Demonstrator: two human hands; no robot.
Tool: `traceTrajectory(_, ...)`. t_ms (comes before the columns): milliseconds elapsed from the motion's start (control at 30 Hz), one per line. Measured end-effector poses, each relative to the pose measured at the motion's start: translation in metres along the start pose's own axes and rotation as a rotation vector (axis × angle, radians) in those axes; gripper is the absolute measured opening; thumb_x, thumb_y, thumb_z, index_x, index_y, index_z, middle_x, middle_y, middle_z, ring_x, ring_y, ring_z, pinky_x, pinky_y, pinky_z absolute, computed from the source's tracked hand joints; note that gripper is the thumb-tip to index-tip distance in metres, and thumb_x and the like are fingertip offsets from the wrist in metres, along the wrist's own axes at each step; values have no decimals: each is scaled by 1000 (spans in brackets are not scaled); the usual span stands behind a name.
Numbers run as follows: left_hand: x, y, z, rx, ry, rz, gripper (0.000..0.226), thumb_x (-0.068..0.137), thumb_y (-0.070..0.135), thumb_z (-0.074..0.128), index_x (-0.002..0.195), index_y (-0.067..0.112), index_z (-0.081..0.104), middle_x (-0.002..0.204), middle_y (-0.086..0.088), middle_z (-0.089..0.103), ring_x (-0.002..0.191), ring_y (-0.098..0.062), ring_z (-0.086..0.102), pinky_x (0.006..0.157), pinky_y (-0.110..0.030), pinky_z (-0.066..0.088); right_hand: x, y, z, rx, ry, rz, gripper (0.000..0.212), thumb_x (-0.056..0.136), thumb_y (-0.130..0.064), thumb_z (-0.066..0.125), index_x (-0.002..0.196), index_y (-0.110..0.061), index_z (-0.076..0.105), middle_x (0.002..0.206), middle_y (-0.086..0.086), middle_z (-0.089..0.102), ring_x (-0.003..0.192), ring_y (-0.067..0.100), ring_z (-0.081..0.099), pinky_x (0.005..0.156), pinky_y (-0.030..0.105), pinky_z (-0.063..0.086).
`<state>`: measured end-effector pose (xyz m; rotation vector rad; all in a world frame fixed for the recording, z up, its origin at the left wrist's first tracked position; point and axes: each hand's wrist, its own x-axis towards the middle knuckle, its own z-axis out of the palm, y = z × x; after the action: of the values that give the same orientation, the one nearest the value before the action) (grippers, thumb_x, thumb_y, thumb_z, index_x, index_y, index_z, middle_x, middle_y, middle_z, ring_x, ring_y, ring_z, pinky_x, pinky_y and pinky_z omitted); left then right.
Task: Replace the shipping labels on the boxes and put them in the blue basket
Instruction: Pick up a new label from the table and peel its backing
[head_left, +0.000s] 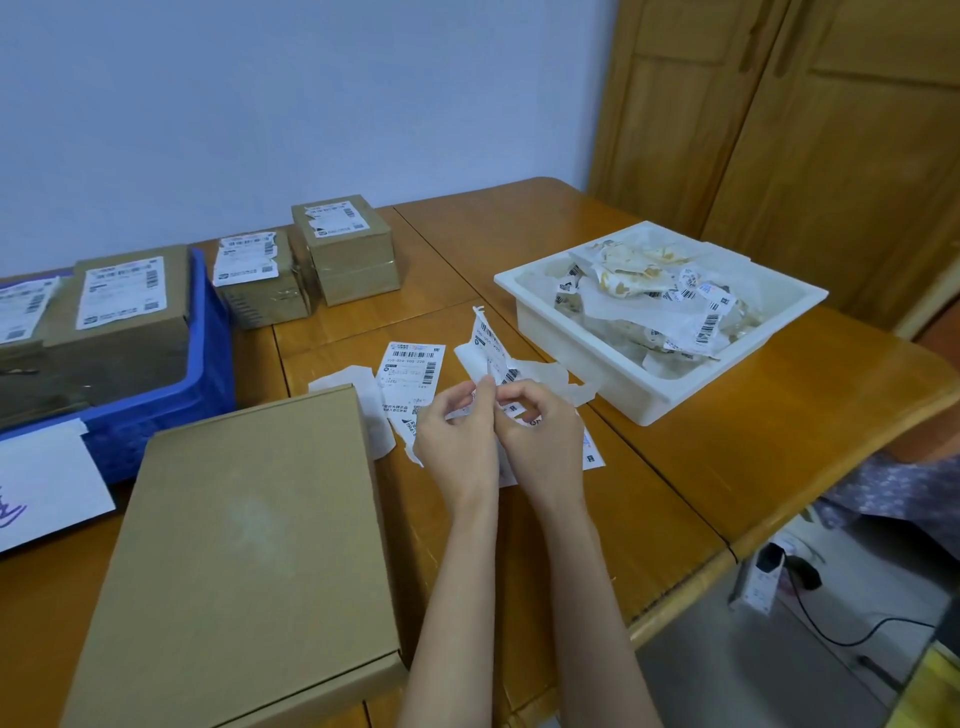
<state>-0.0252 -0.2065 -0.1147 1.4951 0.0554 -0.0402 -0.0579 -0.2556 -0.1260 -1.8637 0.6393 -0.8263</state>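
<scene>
Both hands meet just right of the flat box (244, 561): the left hand (457, 436) and right hand (540, 431) pinch a curling shipping label (491, 348), its lower part hidden behind the fingers. The blue basket (208, 358), left of that box, is cut off by the frame edge.

- Flat cardboard box (244, 561): plain brown, lid closed, no label on its top; lies at seven o'clock on the table
- Blue basket (208, 332): at nine o'clock; holds two labelled brown boxes (130, 306)
- Two small brown boxes (306, 260): at eleven o'clock, side by side, upright; each carries a torn white label on top
- Label being peeled (491, 348): white, barcoded, curling upward; pinched at centre
- Flat label (413, 371): lies printed side up beside it, at ten o'clock of the hands
</scene>
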Motion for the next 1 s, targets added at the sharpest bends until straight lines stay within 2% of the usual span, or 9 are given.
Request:
traceTrajectory(100,3,2,-2,6,4,-10,22,83,25,73,102,15,75,86,7,72,94,-17,68,93,-44,54,-2,2,-3,-6,-48,11,11,82,-18,70,89,-27,72,90,-17,68,101,6,55,74,1,33)
traceTrajectory(233,5,0,-4,-25,40,-9,6,85,21,72,91,18,71,70,8,71,77,-17,72,83,-45,58,-2,-1,-5,54,-89,34,28,91,-13,58,116,-25,64,91,-17,70,101,2,61,83,18,44)
traceTrajectory(333,5,-2,-6,-36,88,0,12,88,20,71,82,10,71,68,2,70,66,-10,68,76,-40,59,-1,-3,-7,36,-103,5,38,97,-17,56,134,-24,51,84,-15,69,87,-1,63,80,11,44)
traceTrajectory(400,6,-4,-7,-51,101,18,17,89,21,70,82,5,73,67,-1,69,59,-5,64,70,-34,58,1,-4,-7,-33,-108,-41,36,94,-20,62,129,-22,56,82,-18,67,85,-3,63,81,14,48)
traceTrajectory(500,5,-5,-8,-38,119,41,18,89,22,70,79,7,74,70,1,70,64,-13,64,68,-35,57,0,-2,-4,-98,-84,-107,20,87,-26,72,106,-22,68,89,-15,67,85,-2,63,79,14,49)
traceTrajectory(600,6,-6,-9,-43,105,46,14,88,23,71,77,15,76,72,3,72,71,-17,67,72,-39,59,-1,-3,-2,-92,-71,-129,17,86,-29,74,101,-23,70,89,-14,66,81,-3,62,73,7,46)
traceTrajectory(733,3,-4,-11,-81,73,24,16,89,21,69,76,18,77,73,4,74,71,-9,68,70,-31,57,-3,-10,-1,-95,-31,-85,12,88,-35,71,93,-26,64,76,-21,59,70,-7,59,66,5,45)
traceTrajectory(833,0,-3,-11,-82,75,22,13,86,22,71,76,15,77,72,4,73,72,-7,69,69,-21,52,-3,-12,0,-77,15,-72,14,88,-31,72,88,-28,59,70,-23,56,67,-10,58,63,5,44)
traceTrajectory(1000,-1,-1,-11,-26,6,104,8,79,18,79,84,13,75,77,6,72,69,4,65,67,-15,52,-3,-11,-1,-29,-15,-96,12,86,-12,70,95,-20,69,78,-15,68,73,-2,65,65,10,49)
